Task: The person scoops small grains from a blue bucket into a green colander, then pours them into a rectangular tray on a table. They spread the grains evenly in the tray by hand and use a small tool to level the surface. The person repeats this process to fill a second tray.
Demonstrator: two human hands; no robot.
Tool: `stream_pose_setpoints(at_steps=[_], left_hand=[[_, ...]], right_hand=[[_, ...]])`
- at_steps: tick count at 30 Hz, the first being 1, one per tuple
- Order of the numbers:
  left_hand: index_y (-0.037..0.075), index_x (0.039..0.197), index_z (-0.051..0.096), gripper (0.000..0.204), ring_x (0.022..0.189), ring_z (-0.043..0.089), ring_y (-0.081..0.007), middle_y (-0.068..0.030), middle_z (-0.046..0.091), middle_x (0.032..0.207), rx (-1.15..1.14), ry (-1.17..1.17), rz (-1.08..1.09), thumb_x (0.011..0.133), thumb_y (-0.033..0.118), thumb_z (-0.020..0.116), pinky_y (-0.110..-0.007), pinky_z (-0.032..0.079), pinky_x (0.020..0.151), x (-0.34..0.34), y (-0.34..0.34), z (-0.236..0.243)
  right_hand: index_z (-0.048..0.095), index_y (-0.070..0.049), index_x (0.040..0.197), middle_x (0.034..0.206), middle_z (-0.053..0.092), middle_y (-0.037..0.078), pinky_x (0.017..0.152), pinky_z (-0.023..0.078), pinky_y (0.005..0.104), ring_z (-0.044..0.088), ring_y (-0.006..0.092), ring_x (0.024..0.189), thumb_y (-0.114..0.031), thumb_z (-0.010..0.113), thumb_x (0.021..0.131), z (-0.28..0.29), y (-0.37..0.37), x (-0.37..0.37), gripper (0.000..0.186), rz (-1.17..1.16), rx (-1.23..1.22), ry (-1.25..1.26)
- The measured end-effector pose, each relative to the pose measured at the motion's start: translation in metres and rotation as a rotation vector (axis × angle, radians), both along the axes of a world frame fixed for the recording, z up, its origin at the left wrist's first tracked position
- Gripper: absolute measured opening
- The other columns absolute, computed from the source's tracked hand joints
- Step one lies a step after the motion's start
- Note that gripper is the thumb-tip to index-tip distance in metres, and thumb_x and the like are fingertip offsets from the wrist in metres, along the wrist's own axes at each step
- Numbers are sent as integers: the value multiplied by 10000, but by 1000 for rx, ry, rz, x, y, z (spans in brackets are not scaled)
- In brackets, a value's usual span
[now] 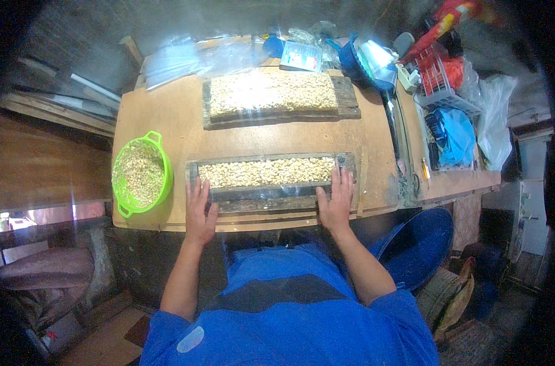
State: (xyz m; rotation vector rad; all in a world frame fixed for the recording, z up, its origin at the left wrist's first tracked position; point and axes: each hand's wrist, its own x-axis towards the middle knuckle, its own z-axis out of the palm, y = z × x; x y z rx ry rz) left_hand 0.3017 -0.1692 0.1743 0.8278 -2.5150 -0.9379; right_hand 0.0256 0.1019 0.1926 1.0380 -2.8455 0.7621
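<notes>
A wooden tray (262, 198) filled with a layer of pale nuts or kernels (265, 172) lies near the front edge of the table. At its left end rests my left hand (200, 210), fingers stretched forward and thumb apart. My right hand (336, 204) lies over the tray's right end, fingers also extended. Neither hand holds anything. Behind it, a second wooden tray (283, 116) carries a wider layer of similar pale pieces (274, 94), partly washed out by glare. To the left stands a bright green two-handled basin (165, 183) with more pale pieces inside.
Clear plastic sheets (173, 60) and a white-and-blue box (300, 56) lie along the back of the wooden table (302, 135). A side table at right holds a plastic crate (451, 100) and a blue bag (457, 137). A large blue tub (421, 250) stands below, right of me.
</notes>
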Motion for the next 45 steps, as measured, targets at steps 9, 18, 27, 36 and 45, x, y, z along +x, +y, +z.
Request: stream_pose_setpoints(at_steps=[9, 18, 27, 36, 45], left_hand=[[65, 1605, 393, 642, 1586, 151, -465, -212, 298, 1692, -16, -8, -5, 1047, 353, 531, -540, 145, 1283, 2, 0, 1], [55, 1595, 406, 657, 1586, 159, -460, -211, 302, 1690, -4, -32, 3, 1056, 418, 510, -537, 146, 1282, 3, 0, -2], [60, 1596, 405, 657, 1591, 149, -454, -213, 303, 1690, 1, -20, 8, 1016, 316, 580, -529, 146, 1285, 4, 1, 0], [63, 1590, 417, 676, 1591, 149, -455, -213, 308, 1687, 4, -7, 7, 986, 286, 623, -528, 147, 1287, 1, 0, 2], [53, 1528, 504, 664, 1553, 251, -479, -215, 419, 1624, -47, -21, 38, 932, 255, 715, -544, 242, 1252, 1, 0, 5]], right_hand=[[454, -68, 1551, 1665, 326, 203, 1256, 187, 592, 265, 438, 1540, -331, 715, 931, 4, -4, 3, 723, 76, 159, 36], [492, -73, 1523, 1604, 422, 212, 1242, 185, 635, 335, 416, 1509, -336, 747, 895, 12, -8, 1, 727, 176, 163, 62], [427, -3, 1541, 1556, 442, 268, 1253, 191, 595, 388, 438, 1465, -236, 678, 949, 14, 3, -4, 684, 140, -97, 13], [454, -30, 1544, 1617, 382, 254, 1233, 204, 630, 334, 452, 1504, -389, 727, 907, 11, -5, -15, 780, 162, 110, 46], [591, -72, 1436, 1434, 518, 254, 1130, 349, 597, 491, 449, 1285, -328, 805, 838, 23, 0, -15, 685, 245, 73, 137]])
